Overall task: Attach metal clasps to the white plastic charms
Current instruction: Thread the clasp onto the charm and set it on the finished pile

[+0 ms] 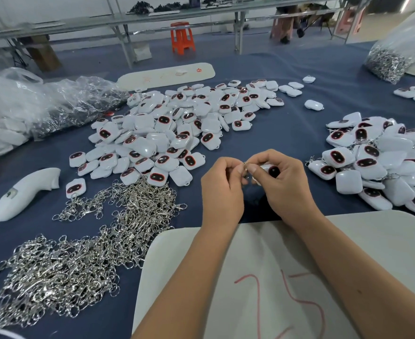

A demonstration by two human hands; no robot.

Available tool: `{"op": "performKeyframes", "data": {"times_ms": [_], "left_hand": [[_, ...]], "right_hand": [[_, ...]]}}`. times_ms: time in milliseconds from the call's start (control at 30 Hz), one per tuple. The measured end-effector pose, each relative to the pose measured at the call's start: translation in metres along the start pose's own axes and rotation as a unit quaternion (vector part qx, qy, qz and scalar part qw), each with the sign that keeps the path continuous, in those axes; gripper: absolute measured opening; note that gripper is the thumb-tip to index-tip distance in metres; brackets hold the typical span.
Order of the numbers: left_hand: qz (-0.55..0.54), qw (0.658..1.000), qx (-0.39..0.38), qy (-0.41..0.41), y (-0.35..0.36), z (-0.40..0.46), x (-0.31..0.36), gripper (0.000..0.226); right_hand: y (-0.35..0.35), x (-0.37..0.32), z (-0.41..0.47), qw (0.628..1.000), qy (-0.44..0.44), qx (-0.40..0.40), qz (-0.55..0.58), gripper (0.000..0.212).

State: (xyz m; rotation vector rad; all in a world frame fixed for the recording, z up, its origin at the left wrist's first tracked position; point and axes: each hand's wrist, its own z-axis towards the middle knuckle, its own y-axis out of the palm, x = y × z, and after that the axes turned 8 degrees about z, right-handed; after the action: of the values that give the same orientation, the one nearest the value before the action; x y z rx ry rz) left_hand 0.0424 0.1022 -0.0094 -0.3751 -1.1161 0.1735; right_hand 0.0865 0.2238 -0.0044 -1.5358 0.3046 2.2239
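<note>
- White charm point(270, 170) sits pinched in my right hand point(283, 184), centre table.
- My left hand point(222, 189) pinches its metal clasp point(246, 165).
- Loose clasps point(79, 253) lie at eight o'clock.

Stood behind the blue-covered table point(287, 69): long metal-framed benches point(133, 18) against a pale wall point(54, 6). Tucked beneath them, an orange plastic stool point(182, 37) and a brown box point(43, 53).

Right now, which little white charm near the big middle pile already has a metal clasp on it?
The lone charm at the pile's near-left edge, beside the loose clasps: a clasp chain hangs from its bottom corner, unlike its neighbours.
</note>
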Motion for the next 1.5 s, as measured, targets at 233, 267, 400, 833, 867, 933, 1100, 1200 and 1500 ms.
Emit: {"op": "performKeyframes", "data": {"times_ms": [233,267,400,833,867,933,1100,1200,1500], "left_hand": [[-0.012,1.0,0.005,0.014,-0.008,0.004,-0.001,0.014],[-0.028,1.0,-0.002,0.009,-0.009,0.005,-0.001,0.013],[-0.058,0.997,-0.042,0.014,-0.017,0.011,-0.008,0.011],[-0.034,0.993,-0.109,0.025,-0.023,0.013,-0.014,0.011],[-0.017,0.994,-0.103,0.032,-0.022,0.012,-0.014,0.012],[0.015,0.995,-0.085,0.046,-0.02,0.011,-0.013,0.014],[0.044,0.997,-0.047,0.047,-0.013,0.008,-0.009,0.017],[0.037,0.998,-0.048,0.029,-0.01,0.007,-0.008,0.019],[0.057,0.995,-0.042,0.064,-0.013,0.006,-0.007,0.02]], "right_hand": [[0.002,0.002,-0.001,0.999,0.009,-0.001,0.034,0.019],[0.002,0.003,-0.001,0.999,0.012,0.006,0.031,0.02],[0.0,0.003,0.002,0.999,0.033,0.014,0.023,0.022],[-0.001,0.001,0.001,0.998,0.051,-0.032,0.006,0.018],[-0.001,0.001,0.001,0.998,0.051,-0.036,0.001,0.018],[0.0,0.002,0.001,0.998,0.044,-0.038,-0.006,0.02],[0.001,0.001,0.001,0.999,0.029,-0.021,-0.015,0.024],[0.001,0.001,0.001,0.999,0.03,-0.019,-0.026,0.024],[0.002,0.002,0.0,0.998,0.025,-0.023,-0.045,0.025]]}}
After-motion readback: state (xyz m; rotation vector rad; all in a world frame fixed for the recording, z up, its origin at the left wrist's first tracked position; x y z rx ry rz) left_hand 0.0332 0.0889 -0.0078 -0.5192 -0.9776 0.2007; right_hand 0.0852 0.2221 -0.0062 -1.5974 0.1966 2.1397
